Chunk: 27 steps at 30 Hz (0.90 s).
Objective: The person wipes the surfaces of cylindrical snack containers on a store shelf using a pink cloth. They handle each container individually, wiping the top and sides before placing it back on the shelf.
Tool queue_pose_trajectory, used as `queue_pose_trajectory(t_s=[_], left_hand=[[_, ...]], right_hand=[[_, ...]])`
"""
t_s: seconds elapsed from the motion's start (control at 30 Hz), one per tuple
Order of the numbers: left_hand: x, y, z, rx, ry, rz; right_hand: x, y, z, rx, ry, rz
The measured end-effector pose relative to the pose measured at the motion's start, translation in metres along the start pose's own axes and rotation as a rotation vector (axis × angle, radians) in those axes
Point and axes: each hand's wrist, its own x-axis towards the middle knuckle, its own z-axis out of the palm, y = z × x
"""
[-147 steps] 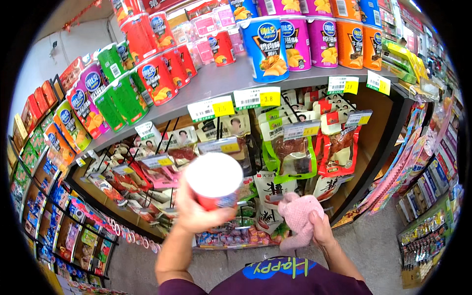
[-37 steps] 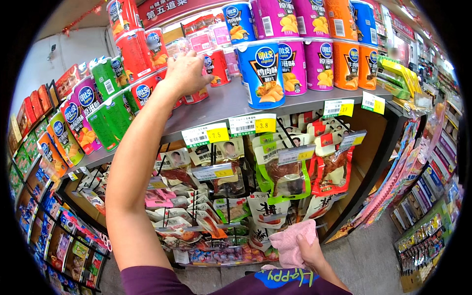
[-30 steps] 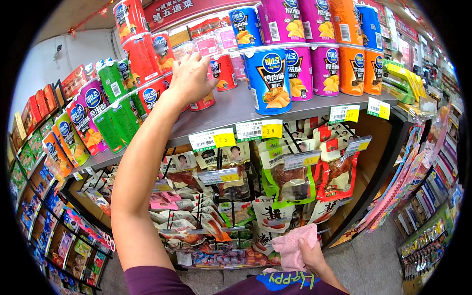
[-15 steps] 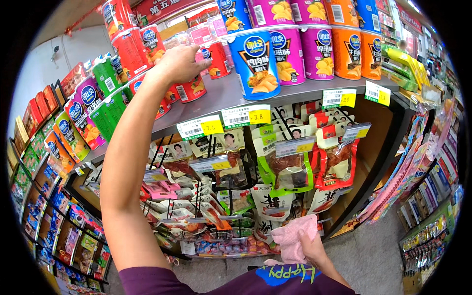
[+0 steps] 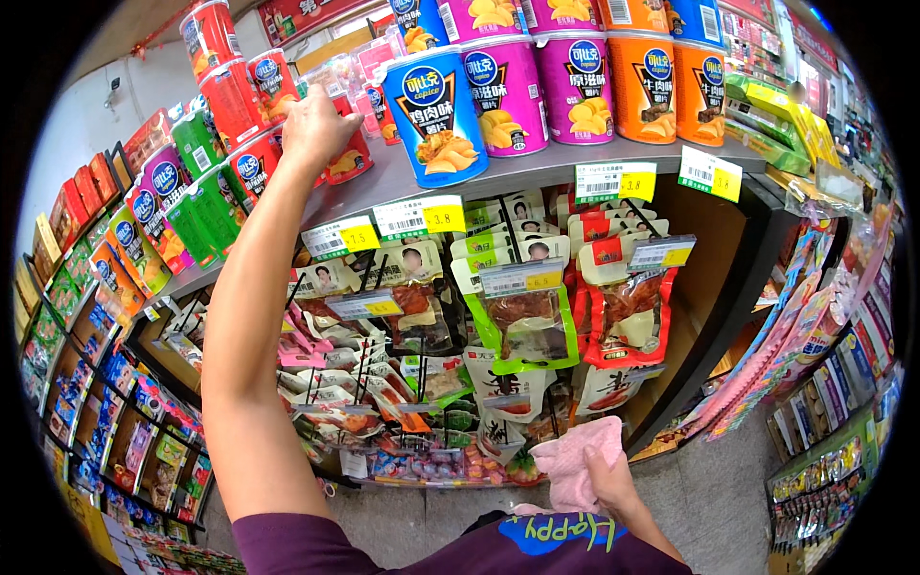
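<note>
The person's left hand (image 5: 319, 127) is stretched up to the grey shelf (image 5: 537, 172) at about eleven o'clock from where they stand, its fingers curled over the top of a red snack can (image 5: 347, 161) that sits in the row of cans there; the grip looks closed on the can's upper part, though the palm hides just how the fingers meet. I'd judge the step in hand to be settling or straightening this can in its row, and the next move would call for a steady wrist so the can stands flat and does not knock the tall blue can (image 5: 433, 115) just beside it at three o'clock. The red can looks short and round, with a picture of food on its side, partly hidden under the hand and standing near the front of the shelf, among other red cans (image 5: 257, 168) to its nine o'clock. Down low, at about five o'clock, the right hand (image 5: 608, 477) is bunched tight around a pink cloth (image 5: 575, 462), held close to the body and well apart from the shelf. Hanging snack pouches (image 5: 522, 316) fill the pegs beneath the shelf.
</note>
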Motion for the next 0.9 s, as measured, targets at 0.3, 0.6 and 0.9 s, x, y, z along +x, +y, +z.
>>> queue_pose_trajectory(t_s=[0.3,0.6,0.9], left_hand=[[0.058,0.014,-0.010,-0.181,0.314,0.143],[0.143,0.001,0.000,0.074,0.332,0.194],[0.175,-0.012,0.042,0.104,0.132,-0.125]], right_hand=[[0.021,0.008,-0.007,-0.031,0.009,0.008],[0.048,0.022,0.015,0.126,0.207,-0.034],[0.063,0.030,0.016,0.045,0.275,0.007]])
